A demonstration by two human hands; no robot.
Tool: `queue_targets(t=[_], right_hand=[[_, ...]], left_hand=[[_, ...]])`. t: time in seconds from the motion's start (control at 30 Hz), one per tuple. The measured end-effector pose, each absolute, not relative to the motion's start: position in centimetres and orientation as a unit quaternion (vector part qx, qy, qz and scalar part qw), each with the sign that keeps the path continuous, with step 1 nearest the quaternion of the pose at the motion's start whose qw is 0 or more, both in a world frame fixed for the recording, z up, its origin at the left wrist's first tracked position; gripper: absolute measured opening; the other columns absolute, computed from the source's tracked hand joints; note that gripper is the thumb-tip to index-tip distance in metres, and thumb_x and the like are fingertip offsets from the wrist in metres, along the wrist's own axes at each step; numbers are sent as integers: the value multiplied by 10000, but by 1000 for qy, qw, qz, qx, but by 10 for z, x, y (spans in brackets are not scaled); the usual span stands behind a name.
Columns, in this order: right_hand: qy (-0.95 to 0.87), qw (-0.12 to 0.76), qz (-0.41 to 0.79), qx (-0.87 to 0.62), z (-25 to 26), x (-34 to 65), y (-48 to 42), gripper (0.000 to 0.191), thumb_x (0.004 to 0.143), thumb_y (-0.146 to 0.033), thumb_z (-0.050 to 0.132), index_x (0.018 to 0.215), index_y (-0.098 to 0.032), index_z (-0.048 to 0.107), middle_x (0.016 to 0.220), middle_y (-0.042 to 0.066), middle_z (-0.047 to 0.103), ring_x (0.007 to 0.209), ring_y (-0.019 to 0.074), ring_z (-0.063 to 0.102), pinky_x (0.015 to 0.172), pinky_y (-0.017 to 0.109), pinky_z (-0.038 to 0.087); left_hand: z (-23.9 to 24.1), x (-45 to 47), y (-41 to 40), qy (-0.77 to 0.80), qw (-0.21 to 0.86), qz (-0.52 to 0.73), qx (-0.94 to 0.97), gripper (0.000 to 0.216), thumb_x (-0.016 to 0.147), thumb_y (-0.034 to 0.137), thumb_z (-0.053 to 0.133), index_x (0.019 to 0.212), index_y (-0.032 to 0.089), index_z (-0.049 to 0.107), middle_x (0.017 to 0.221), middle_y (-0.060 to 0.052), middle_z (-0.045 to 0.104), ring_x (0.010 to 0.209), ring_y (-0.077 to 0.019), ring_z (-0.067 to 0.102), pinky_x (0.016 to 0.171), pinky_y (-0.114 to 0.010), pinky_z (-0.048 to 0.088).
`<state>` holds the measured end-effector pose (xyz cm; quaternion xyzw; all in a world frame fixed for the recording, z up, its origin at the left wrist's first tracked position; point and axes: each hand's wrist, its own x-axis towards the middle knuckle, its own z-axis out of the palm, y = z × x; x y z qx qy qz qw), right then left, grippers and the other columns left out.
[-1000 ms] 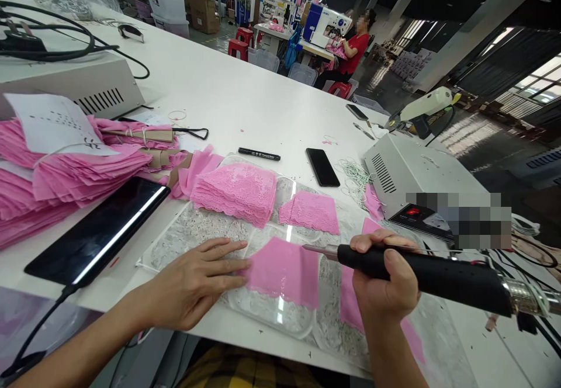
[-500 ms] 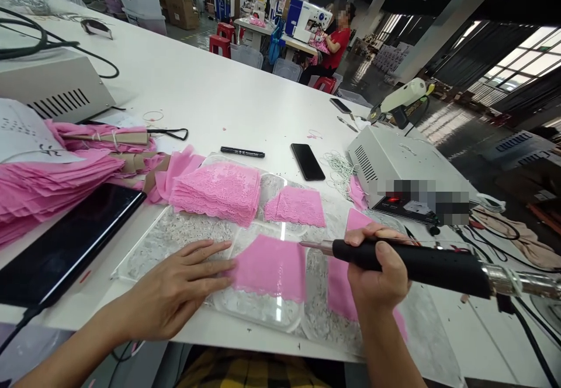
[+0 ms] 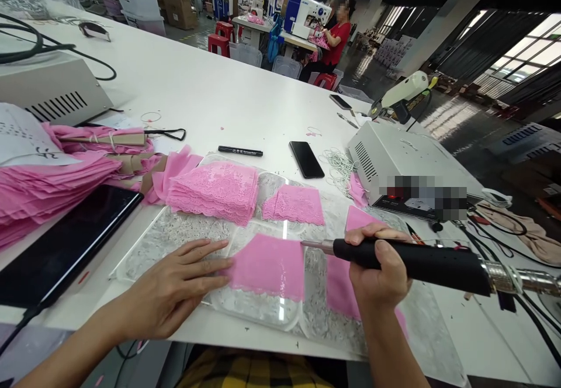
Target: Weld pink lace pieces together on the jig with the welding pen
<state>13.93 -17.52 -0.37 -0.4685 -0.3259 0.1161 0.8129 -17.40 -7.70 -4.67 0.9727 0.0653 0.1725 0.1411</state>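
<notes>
My left hand (image 3: 175,286) lies flat with fingers stretched out, its fingertips pressing the left edge of a pink lace piece (image 3: 267,265) on a clear plastic sheet (image 3: 175,233). My right hand (image 3: 380,274) is wrapped round the black handle of a cutting tool (image 3: 421,262), whose metal tip reaches the lace piece's upper right edge. Another pink piece (image 3: 339,291) lies under that hand. A stack of pink lace (image 3: 214,186) and a single lace piece (image 3: 294,205) sit just beyond.
A dark tablet (image 3: 65,242) and heaped pink fabric (image 3: 39,183) lie at left. A marker (image 3: 240,151), a phone (image 3: 306,159) and two grey control boxes (image 3: 403,169) (image 3: 48,87) stand on the white table. A person in red sits at a sewing machine far back.
The view has shifted slightly. Both hands stay almost in place, the left on the lace, the right holding the tool at the piece's edge.
</notes>
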Motion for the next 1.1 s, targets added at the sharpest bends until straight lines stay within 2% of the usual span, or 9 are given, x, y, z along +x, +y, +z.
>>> queue_targets(t=[0.43, 0.83, 1.1], right_hand=[[-324, 809, 149, -468, -2, 142, -199, 84, 650, -213, 578, 729, -188, 593, 710, -17, 571, 510, 121, 555, 514, 308, 477], [-357, 799, 152, -459, -5, 140, -196, 52, 689, -205, 575, 737, -187, 583, 710, -16, 571, 524, 123, 559, 522, 314, 483], [-357, 800, 184, -447, 1, 140, -213, 110, 686, -213, 540, 772, -179, 599, 726, -13, 563, 513, 113, 540, 494, 303, 473]], left_hand=[[-38, -170, -77, 65, 123, 173, 975, 550, 834, 108, 472, 1358, 271, 511, 1368, -14, 571, 1407, -254, 353, 1111, -452, 376], [-40, -172, -77, 61, 105, 170, 978, 519, 832, 101, 489, 1330, 241, 539, 1358, -24, 581, 1422, -255, 321, 1127, -445, 341], [-40, -171, -77, 57, 121, 169, 976, 530, 836, 100, 480, 1348, 236, 520, 1365, -22, 574, 1427, -255, 309, 1130, -454, 333]])
